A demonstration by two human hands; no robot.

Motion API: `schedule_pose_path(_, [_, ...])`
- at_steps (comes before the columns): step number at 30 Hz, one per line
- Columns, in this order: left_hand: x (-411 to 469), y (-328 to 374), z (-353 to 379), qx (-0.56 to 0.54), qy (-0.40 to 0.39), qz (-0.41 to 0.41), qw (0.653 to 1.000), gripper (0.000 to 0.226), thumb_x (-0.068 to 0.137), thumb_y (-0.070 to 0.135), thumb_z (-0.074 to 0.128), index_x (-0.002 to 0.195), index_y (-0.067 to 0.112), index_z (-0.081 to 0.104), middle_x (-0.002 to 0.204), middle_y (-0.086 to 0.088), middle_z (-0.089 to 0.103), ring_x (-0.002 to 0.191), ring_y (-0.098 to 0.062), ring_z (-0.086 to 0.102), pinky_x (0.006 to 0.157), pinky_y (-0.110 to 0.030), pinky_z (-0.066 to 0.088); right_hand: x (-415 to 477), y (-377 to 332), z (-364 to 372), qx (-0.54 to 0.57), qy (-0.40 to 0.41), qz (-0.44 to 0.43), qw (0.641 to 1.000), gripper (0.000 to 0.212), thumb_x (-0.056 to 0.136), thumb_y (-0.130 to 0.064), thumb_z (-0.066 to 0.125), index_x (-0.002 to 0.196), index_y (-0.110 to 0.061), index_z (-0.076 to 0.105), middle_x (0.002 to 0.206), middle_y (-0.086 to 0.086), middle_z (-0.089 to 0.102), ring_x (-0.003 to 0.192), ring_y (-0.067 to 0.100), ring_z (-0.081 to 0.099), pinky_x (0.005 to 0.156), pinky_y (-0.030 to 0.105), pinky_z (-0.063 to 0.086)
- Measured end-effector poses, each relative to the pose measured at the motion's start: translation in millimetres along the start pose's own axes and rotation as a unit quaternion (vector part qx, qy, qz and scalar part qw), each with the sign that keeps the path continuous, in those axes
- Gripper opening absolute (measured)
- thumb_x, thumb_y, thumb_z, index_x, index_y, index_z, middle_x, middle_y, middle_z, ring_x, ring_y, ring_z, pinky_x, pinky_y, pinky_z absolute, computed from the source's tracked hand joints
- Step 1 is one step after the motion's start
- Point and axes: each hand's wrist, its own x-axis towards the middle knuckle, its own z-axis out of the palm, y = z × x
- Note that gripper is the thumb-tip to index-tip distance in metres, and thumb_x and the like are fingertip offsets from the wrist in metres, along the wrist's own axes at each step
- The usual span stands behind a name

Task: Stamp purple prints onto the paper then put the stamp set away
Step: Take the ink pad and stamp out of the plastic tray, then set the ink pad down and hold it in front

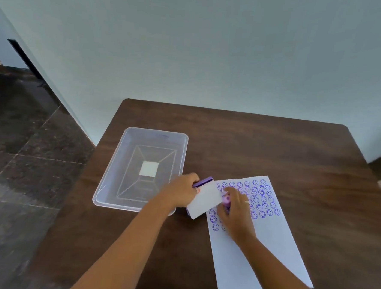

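A person's left hand [182, 192] grips a white-lidded ink pad [204, 197] while the right hand [234, 210] grasps a purple stamp [226, 201] over the printed paper [268, 249], right of a clear bin [117, 162].

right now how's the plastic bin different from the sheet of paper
The plastic bin is clear with raised walls; the sheet of paper is white, opaque and flat. The bin sits to the left and holds no stamp gear; the paper's far half is covered in purple smiley prints. The right hand rests on the paper, while the left hand is over the bin's near right corner. Both are rectangular and sit on the brown table.
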Motion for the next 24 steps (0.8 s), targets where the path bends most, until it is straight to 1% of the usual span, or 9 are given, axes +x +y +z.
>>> schedule_pose_path(3, [3.5, 9.0, 29.5, 0.007, 0.031, -0.002, 0.999, 0.023, 0.095, 0.015, 0.043, 0.116, 0.010, 0.052, 0.115, -0.015, 0.059, 0.102, -0.030, 0.055, 0.081, -0.039, 0.047, 9.8, 17.6, -12.9, 0.006, 0.019, 0.012, 1.000, 0.045, 0.081, -0.019, 0.067, 0.122, -0.018, 0.048, 0.108, 0.009, 0.060, 0.099, 0.020, 0.049, 0.079, 0.028, 0.040])
schedule_pose_path(7, [7.2, 1.8, 63.3, 0.005, 0.043, 0.007, 0.999, 0.027, 0.095, 0.015, 0.043, 0.118, 0.014, 0.056, 0.118, -0.012, 0.060, 0.100, -0.026, 0.056, 0.077, -0.034, 0.043, 15.1, 40.1, -23.1, 0.009, 0.055, -0.008, 0.998, 0.043, 0.083, -0.022, 0.065, 0.123, -0.021, 0.047, 0.100, 0.009, 0.061, 0.094, 0.024, 0.053, 0.078, 0.032, 0.045])
schedule_pose_path(9, [4.0, -10.6, 77.2, -0.009, 0.055, 0.012, 0.998, 0.031, 0.096, 0.015, 0.041, 0.123, 0.017, 0.056, 0.123, -0.010, 0.059, 0.104, -0.024, 0.055, 0.077, -0.030, 0.041, 12.0, 42.7, -23.9, 0.009, 0.068, -0.042, 0.997, 0.043, 0.082, -0.020, 0.066, 0.121, -0.020, 0.050, 0.092, 0.009, 0.064, 0.088, 0.024, 0.055, 0.078, 0.034, 0.045])
schedule_pose_path(12, [-4.6, -39.2, 91.6, -0.010, 0.086, 0.034, 0.996, 0.037, 0.096, 0.015, 0.038, 0.130, 0.020, 0.052, 0.129, -0.009, 0.055, 0.114, -0.023, 0.051, 0.085, -0.027, 0.037, 10.7, 40.3, -23.3, 0.010, 0.075, -0.083, 0.994, 0.042, 0.081, -0.021, 0.066, 0.120, -0.018, 0.052, 0.084, 0.004, 0.063, 0.079, 0.021, 0.056, 0.075, 0.031, 0.044])
schedule_pose_path(15, [-21.7, -66.0, 101.9, -0.001, 0.141, 0.081, 0.987, 0.038, 0.096, 0.014, 0.038, 0.132, 0.021, 0.052, 0.122, -0.010, 0.055, 0.114, -0.022, 0.048, 0.085, -0.023, 0.030, 2.3, 31.5, -20.0, -0.005, 0.086, -0.115, 0.990, 0.034, 0.086, -0.022, 0.061, 0.118, -0.014, 0.052, 0.084, 0.007, 0.066, 0.077, 0.020, 0.058, 0.071, 0.029, 0.043])
schedule_pose_path(18, [-46.6, -84.5, 115.5, 0.004, 0.253, 0.129, 0.959, 0.032, 0.095, 0.017, 0.045, 0.124, 0.018, 0.058, 0.112, -0.007, 0.060, 0.106, -0.020, 0.052, 0.085, -0.025, 0.035, -23.2, 16.8, -7.1, -0.014, 0.090, -0.159, 0.983, 0.017, 0.091, -0.022, 0.052, 0.106, -0.014, 0.053, 0.079, 0.003, 0.066, 0.073, 0.020, 0.061, 0.065, 0.027, 0.038])
schedule_pose_path(20, [-60.0, -92.7, 124.2, -0.008, 0.323, 0.167, 0.932, 0.026, 0.092, 0.018, 0.052, 0.115, 0.014, 0.063, 0.108, -0.006, 0.066, 0.101, -0.021, 0.056, 0.084, -0.024, 0.036, -44.6, 8.1, 4.8, -0.003, 0.100, -0.176, 0.979, 0.014, 0.092, -0.021, 0.048, 0.103, -0.014, 0.053, 0.075, -0.003, 0.063, 0.068, 0.017, 0.057, 0.066, 0.026, 0.038])
schedule_pose_path(22, [-68.6, -96.6, 127.4, 0.006, 0.335, 0.188, 0.923, 0.024, 0.089, 0.017, 0.055, 0.110, 0.012, 0.066, 0.105, -0.007, 0.068, 0.097, -0.023, 0.058, 0.084, -0.027, 0.037, -65.1, 4.3, 13.7, 0.006, 0.110, -0.166, 0.980, 0.021, 0.089, -0.019, 0.050, 0.108, -0.014, 0.054, 0.072, -0.005, 0.060, 0.067, 0.017, 0.055, 0.068, 0.026, 0.038])
schedule_pose_path(24, [-76.4, -101.1, 128.0, 0.027, 0.333, 0.197, 0.922, 0.022, 0.089, 0.017, 0.054, 0.106, 0.012, 0.069, 0.101, -0.009, 0.070, 0.094, -0.024, 0.058, 0.082, -0.029, 0.036, -83.6, 3.6, 18.2, 0.003, 0.102, -0.147, 0.984, 0.027, 0.085, -0.016, 0.054, 0.112, -0.012, 0.057, 0.075, 0.001, 0.064, 0.073, 0.022, 0.059, 0.069, 0.028, 0.039])
